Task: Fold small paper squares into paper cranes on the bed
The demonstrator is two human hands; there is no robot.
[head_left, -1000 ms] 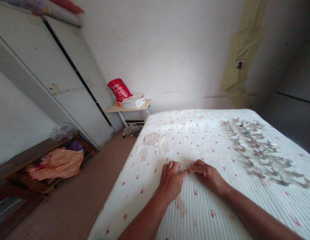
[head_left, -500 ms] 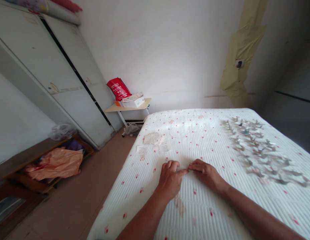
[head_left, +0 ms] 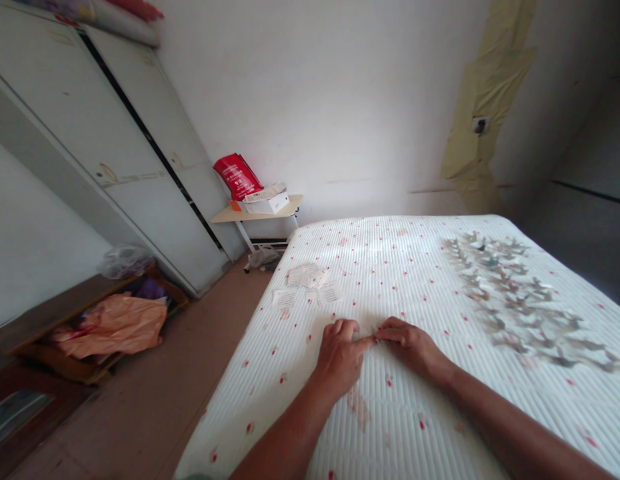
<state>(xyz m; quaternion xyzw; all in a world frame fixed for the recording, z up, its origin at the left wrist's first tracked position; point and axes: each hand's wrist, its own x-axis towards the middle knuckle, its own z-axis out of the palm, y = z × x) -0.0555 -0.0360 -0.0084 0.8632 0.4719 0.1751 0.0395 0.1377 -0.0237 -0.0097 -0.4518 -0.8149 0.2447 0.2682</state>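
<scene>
Bare left hand (head_left: 341,357), bare right hand (head_left: 413,348), bare left forearm (head_left: 285,430), bare right forearm (head_left: 510,423)

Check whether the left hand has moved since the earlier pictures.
No, not noticeably: the left hand sits in the same place relative to the paper slip on the mattress; both shift only slightly together in the view.

The left hand (head_left: 341,357) and right hand (head_left: 411,347) rest palm-down, angled inward (their fingertips (head_left: 366,341) touching).
</scene>
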